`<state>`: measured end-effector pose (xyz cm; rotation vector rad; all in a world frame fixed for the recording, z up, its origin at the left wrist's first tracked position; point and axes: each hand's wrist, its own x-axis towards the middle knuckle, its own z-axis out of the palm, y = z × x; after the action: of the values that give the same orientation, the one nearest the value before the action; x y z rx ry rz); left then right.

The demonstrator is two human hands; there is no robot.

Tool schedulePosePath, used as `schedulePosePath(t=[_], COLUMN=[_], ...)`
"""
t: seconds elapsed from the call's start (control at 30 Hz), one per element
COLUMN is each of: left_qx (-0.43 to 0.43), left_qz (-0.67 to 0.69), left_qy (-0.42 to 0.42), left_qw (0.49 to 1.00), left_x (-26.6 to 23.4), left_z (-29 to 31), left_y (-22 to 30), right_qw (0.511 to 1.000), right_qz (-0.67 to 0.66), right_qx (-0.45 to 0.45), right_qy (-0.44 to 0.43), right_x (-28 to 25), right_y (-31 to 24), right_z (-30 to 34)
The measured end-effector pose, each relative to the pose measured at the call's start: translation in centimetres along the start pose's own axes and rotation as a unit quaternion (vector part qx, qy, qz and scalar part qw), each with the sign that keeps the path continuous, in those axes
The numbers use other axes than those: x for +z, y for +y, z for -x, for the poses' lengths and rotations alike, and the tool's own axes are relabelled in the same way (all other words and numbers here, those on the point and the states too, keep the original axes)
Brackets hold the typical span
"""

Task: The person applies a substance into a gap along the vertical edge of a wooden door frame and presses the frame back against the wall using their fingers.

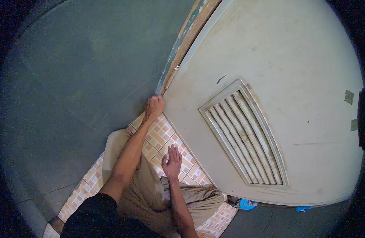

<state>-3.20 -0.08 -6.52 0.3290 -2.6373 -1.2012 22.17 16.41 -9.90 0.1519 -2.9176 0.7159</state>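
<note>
Off-white door, tiled floor

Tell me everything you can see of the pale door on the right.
The door is a pale grey-beige panel, apparently painted or plastic, smudged and scratched. A dirty louvred vent with parallel slats is set into it. Two small greenish patches sit near the picture's right rim. The door stands upright, one side edge along a worn wooden jamb, its lower edge beside the tiled floor. The left hand is at the jamb-side lower corner; whether it touches the door is unclear.
</note>
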Motion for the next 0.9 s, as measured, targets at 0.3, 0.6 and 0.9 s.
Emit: schedulePosePath(t=[0.3,0.6,0.9], left_qx=[0.048,-0.043,-0.004], left_qz=[-0.026,0.038,0.000], left_qy=[-0.004,-0.011,0.014], left_qw=[0.998,0.998,1.000], left_x=[-1.0,0.1,1.6], left_z=[0.9,0.3,0.2], left_y=[1.7,1.4,-0.4], right_qw=[1.000,1.000,1.000], right_qz=[0.005,0.004,-0.002], right_qx=[0.006,0.001,0.002], right_qy=[0.004,0.001,0.004], right_x=[0.1,0.1,0.1], right_y=[0.7,1.2,0.8], right_z=[0.3,0.2,0.1])
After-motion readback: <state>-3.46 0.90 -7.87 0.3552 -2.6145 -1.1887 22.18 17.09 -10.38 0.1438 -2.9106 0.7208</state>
